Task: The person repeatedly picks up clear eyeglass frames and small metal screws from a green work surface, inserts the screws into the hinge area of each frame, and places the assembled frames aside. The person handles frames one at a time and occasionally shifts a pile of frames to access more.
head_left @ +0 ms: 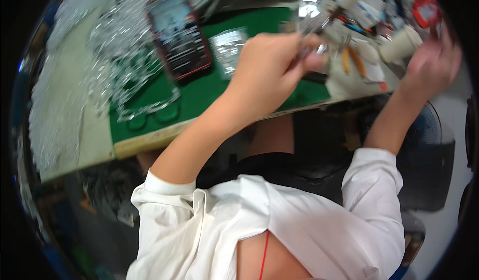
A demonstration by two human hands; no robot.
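Note:
My left hand (272,68) is over the green mat (249,20), its fingers and thumb closed on a clear plastic piece (309,5) that rises above the fingertips. Its exact kind is unclear; it may be a small bag or a strip. At the right end of the table, my right hand (433,65) is smeared by motion. Its fingertips are just by a red round thing with a pale centre (425,10); whether they grip it is unclear. A white cylinder (401,44), like a spool, lies beside that hand.
Crumpled clear plastic packaging (119,40) covers the left side. A phone with a lit screen (179,33) lies on the mat, beside a small clear packet (228,50). Yellow-handled pliers (353,60) and jumbled small items fill the right side. A wooden edge (149,144) borders the table front.

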